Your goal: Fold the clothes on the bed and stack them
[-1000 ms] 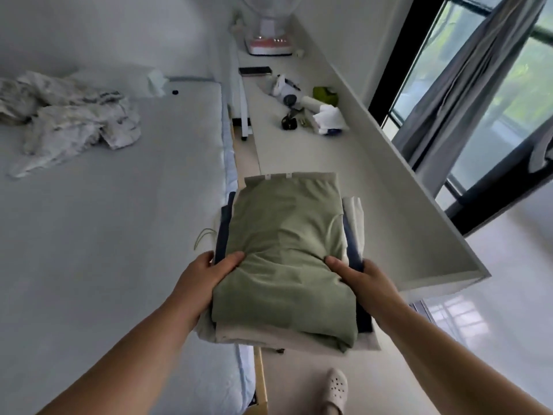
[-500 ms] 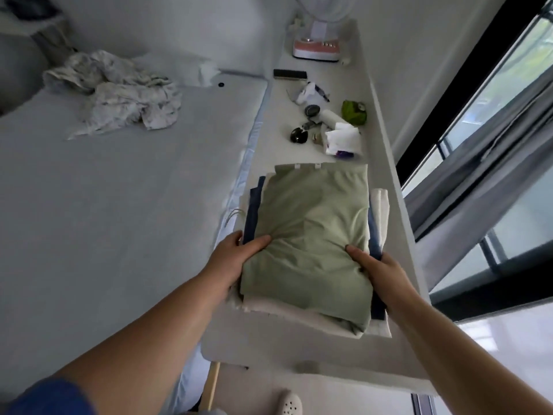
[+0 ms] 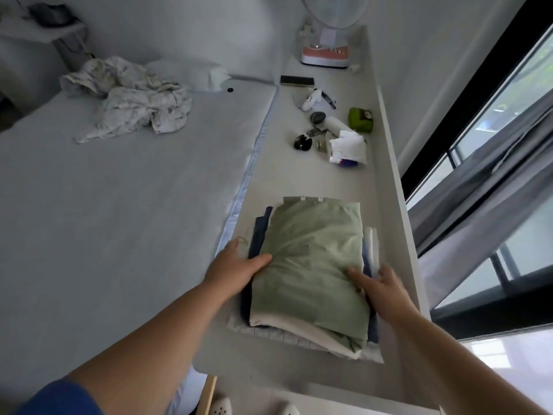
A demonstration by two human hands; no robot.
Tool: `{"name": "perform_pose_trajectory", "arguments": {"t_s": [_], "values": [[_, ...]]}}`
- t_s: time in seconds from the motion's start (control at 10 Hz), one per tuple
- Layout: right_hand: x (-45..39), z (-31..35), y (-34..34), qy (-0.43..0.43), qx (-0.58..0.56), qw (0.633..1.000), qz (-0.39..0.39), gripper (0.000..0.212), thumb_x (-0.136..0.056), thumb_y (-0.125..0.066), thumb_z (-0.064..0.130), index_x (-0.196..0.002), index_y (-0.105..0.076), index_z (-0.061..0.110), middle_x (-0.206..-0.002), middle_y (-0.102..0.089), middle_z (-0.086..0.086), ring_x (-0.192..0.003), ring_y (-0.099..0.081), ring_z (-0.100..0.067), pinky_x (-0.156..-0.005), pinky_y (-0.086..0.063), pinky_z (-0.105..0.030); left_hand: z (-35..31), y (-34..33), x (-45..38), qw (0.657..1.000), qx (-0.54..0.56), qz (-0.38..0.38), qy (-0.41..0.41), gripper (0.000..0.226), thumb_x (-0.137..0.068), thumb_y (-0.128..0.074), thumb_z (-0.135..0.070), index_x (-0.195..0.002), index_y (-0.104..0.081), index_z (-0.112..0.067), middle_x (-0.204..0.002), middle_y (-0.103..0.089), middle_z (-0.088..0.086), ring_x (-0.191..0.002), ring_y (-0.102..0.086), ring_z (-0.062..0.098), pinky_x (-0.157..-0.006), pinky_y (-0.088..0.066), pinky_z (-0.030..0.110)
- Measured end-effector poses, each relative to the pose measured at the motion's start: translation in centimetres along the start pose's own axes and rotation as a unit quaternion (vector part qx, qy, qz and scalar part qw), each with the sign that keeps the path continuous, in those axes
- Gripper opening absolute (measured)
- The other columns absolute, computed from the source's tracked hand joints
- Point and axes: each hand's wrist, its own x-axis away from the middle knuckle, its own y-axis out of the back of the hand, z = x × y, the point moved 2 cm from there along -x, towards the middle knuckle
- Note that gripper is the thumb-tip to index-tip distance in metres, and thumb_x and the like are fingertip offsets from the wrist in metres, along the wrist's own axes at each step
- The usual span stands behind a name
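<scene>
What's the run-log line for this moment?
stage: stack placed | stack of folded clothes: on white shelf | left hand: on stack's left side | right hand: on right side | bed: crumpled cloth unfolded

White shelf (image 3: pixel 269 348), folded stack (image 3: pixel 311 265), bed (image 3: pixel 119 205), crumpled cloth (image 3: pixel 131 100)

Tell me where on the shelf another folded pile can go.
Bare shelf lies between the stack and the clutter. Beside the stack there is little room; the far end holds the fan.
</scene>
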Motion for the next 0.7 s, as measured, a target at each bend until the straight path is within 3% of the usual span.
{"name": "perform_pose_trajectory", "arguments": {"t_s": [0.1,0.2,0.3,0.4,0.6,0.7], "values": [[1.8,2.1,0.0,0.145,0.104,0.982,-0.059,0.093,-0.074,-0.055,0.068,-0.149,-0.016,0.029,-0.153,-0.019,0.005,-0.14,-0.019,-0.018,-0.111,-0.02,-0.038,-2.8,0.6,1.3,0.982,-0.011,-0.064,-0.179,0.074,-0.082,-0.058,-0.052,-0.145,-0.027,-0.028,-0.141,-0.038,-0.017,-0.13,-0.034,0.007,-0.096,-0.024,0.016],[3.8,2.6,-2.8,0.277,0.261,0.925,-0.002,0.1,-0.066,-0.024,0.084,-0.15,-0.007,0.032,-0.157,-0.002,0.012,-0.139,0.008,-0.001,-0.111,0.004,-0.027,-5.0,-2.4,2.9,0.898,-0.196,-0.013,-0.395,0.067,-0.088,-0.042,-0.052,-0.147,-0.018,-0.033,-0.153,-0.024,-0.009,-0.142,-0.014,0.012,-0.114,-0.012,0.032],[4.1,0.3,-4.2,0.283,0.35,0.893,-0.003,0.093,-0.069,-0.005,0.086,-0.144,0.014,0.035,-0.154,0.016,0.013,-0.134,0.027,0.002,-0.112,0.014,-0.023,-2.4,-4.8,1.3,0.874,-0.333,0.075,-0.345,0.065,-0.093,-0.03,-0.057,-0.147,0.001,-0.04,-0.151,0.016,-0.019,-0.142,0.017,0.008,-0.114,0.007,0.039],[3.9,-0.7,-4.6,0.283,0.339,0.897,-0.017,0.085,-0.072,-0.007,0.085,-0.139,0.019,0.038,-0.15,0.02,0.017,-0.134,0.029,0.005,-0.109,0.017,-0.018,-1.9,-5.2,0.7,0.882,-0.315,0.102,-0.336,0.066,-0.092,-0.031,-0.058,-0.146,0.003,-0.042,-0.148,0.021,-0.023,-0.138,0.023,0.003,-0.114,0.009,0.039],[4.5,0.0,-4.4,0.286,0.311,0.906,-0.017,0.089,-0.071,-0.018,0.082,-0.142,0.008,0.036,-0.148,0.015,0.02,-0.135,0.024,0.006,-0.112,0.011,-0.018,-2.5,-4.1,1.0,0.893,-0.264,0.155,-0.331,0.071,-0.09,-0.043,-0.055,-0.148,-0.006,-0.038,-0.152,0.012,-0.022,-0.136,0.022,-0.003,-0.115,0.006,0.038],[5.5,1.4,-2.4,0.243,0.173,0.954,-0.042,0.072,-0.076,-0.049,0.068,-0.139,-0.036,0.034,-0.138,-0.025,0.029,-0.136,-0.016,0.006,-0.106,-0.009,-0.008,-1.8,-1.3,2.1,0.922,-0.161,0.092,-0.34,0.062,-0.086,-0.055,-0.049,-0.142,-0.034,-0.033,-0.143,-0.012,-0.026,-0.136,0.005,-0.01,-0.113,-0.001,0.022]]}}
